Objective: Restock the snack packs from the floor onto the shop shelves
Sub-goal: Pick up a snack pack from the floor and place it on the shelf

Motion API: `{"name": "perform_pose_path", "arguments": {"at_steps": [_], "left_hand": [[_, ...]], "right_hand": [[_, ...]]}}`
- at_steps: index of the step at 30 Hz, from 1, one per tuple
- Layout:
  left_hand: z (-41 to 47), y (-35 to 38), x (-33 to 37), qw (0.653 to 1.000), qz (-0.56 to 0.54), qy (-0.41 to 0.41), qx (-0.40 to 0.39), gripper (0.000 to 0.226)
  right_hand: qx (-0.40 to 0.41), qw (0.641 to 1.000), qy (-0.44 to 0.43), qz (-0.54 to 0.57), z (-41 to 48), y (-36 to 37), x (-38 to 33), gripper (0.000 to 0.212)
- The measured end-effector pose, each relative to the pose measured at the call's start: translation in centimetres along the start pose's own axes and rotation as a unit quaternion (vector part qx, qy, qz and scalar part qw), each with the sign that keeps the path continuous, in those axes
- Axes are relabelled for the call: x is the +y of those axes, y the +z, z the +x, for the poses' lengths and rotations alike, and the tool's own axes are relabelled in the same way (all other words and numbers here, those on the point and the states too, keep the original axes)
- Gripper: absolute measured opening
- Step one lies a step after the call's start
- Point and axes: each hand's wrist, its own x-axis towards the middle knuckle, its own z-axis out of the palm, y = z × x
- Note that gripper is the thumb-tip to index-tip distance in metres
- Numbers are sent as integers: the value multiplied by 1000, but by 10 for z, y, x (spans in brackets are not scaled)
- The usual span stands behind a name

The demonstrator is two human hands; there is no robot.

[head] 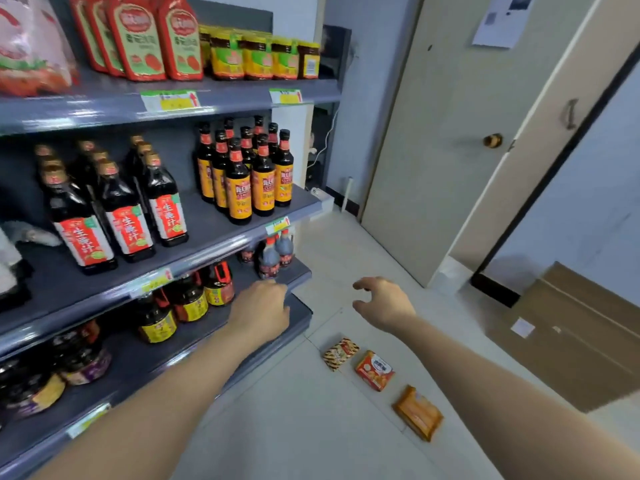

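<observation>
Three snack packs lie in a row on the pale floor: a brown-and-white checked pack (340,353), a red-orange pack (375,371) and an orange pack (418,412). My left hand (261,308) hovers by the right end of the lower grey shelves (298,317), fingers curled with nothing seen in them. My right hand (382,303) is stretched out above the floor, above the checked pack, fingers spread and empty. Neither hand touches a pack.
The shelves hold dark sauce bottles (239,178), jars (188,301) and red pouches (138,36). A closed beige door (450,133) stands ahead. A flattened cardboard box (571,334) leans at the right wall. Pale floor runs between shelves and door.
</observation>
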Motion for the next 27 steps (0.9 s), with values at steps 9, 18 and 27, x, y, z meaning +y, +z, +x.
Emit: {"name": "perform_pose_path", "arguments": {"at_steps": [9, 18, 27], "left_hand": [[128, 83, 64, 992, -9, 94, -88, 18], [220, 183, 139, 976, -8, 131, -172, 32], [300, 319, 190, 963, -12, 122, -240, 27]], "right_hand": [[-13, 989, 142, 34, 69, 12, 108, 41], [-64, 962, 253, 85, 132, 51, 235, 41], [-132, 930, 326, 106, 200, 119, 366, 42]]}}
